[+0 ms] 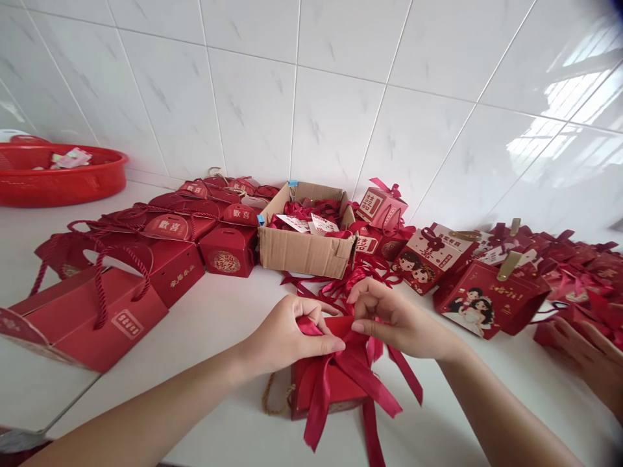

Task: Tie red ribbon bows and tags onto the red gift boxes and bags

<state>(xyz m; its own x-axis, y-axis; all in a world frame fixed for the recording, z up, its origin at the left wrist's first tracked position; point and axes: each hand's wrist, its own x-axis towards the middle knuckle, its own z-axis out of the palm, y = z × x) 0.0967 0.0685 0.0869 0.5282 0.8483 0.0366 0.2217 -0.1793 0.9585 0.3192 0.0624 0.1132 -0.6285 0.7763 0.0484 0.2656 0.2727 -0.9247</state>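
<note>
A small red gift box sits on the white surface in front of me, with loose red satin ribbon trailing over its front and sides. My left hand pinches the ribbon between thumb and fingers at the box's top left. On the other side, my right hand has its fingers curled toward the thumb at the ribbon by the top edge; the grip itself is partly hidden. A twisted gold cord lies at the box's left side.
Behind stands an open cardboard box of ribbons and tags. Red gift boxes crowd the left; couple-printed boxes stand right. A red plastic basin is far left. Another person's hand touches boxes at the right edge.
</note>
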